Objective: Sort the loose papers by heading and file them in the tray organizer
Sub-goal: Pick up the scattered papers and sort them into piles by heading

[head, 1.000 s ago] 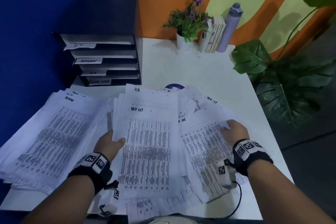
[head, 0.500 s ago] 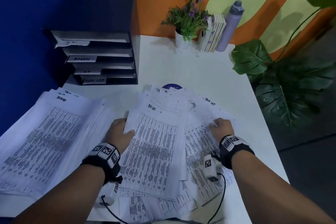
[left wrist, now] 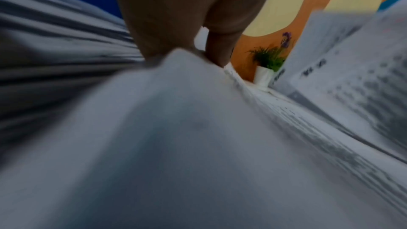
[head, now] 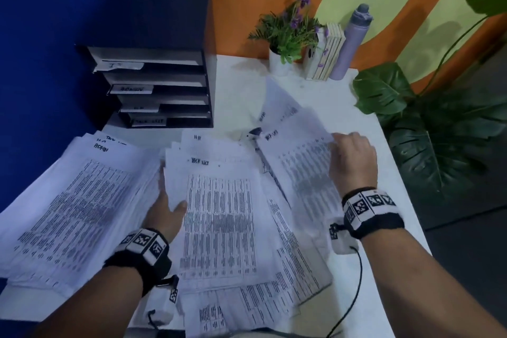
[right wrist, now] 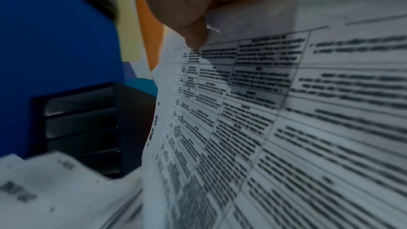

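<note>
Printed sheets cover the near half of the white table [head: 241, 85]. A left pile [head: 68, 200] is headed ADMIN. My left hand [head: 171, 206] pinches the left edge of the middle stack [head: 219, 214], headed TASK LIST, thumb on top and fingers hidden beneath; the left wrist view shows the thumb [left wrist: 220, 50] on the stack [left wrist: 176, 128]. My right hand [head: 337, 143] grips several sheets [head: 299, 162] of the right pile and holds them tilted up; its thumb [right wrist: 193, 36] presses the sheets [right wrist: 253, 111]. The black tray organizer [head: 153, 85] stands at the back left, with labelled shelves.
A potted plant with purple flowers [head: 288, 35], books [head: 326, 52] and a purple bottle [head: 354, 41] stand at the table's back edge. A large leafy plant [head: 439, 132] crowds the right edge. A blue wall runs along the left.
My right hand went from lying on the right pile to gripping several sheets and raising them on edge. My left hand slid to the middle stack's left edge.
</note>
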### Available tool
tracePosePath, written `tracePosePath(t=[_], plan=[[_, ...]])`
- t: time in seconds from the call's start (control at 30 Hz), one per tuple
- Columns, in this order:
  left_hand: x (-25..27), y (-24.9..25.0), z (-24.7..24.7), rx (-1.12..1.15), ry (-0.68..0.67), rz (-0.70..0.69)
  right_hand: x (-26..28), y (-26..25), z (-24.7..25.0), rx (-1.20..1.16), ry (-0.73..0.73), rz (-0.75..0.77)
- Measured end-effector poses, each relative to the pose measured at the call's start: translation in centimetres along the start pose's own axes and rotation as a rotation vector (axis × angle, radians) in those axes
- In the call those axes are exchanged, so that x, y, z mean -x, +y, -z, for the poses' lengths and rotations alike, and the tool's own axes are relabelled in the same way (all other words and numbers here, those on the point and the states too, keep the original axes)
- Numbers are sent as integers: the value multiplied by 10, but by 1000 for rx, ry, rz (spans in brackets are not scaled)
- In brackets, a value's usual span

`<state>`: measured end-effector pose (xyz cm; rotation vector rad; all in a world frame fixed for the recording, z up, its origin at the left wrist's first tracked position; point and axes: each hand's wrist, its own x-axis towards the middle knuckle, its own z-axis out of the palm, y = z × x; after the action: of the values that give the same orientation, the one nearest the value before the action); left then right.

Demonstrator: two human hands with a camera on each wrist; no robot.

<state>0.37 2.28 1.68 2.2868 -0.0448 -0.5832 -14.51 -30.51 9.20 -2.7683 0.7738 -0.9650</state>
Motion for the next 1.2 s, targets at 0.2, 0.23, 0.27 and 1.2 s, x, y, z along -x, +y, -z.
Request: tracePosePath(t=[0.2,0.23,0.27,1.2], plan=[[8,-22,-6,-17,-112,80,-11,-40,30,-277,209,14],[8,-25,-6,-10,-105,68,-11,-45,31,-356,153,-109],[8,-28,-6,9,-91,47,-7,-49,30,-422,60,-249],[-2,-47,-6,-169,-176,207,109,-64,-49,-329,-1225,-640]])
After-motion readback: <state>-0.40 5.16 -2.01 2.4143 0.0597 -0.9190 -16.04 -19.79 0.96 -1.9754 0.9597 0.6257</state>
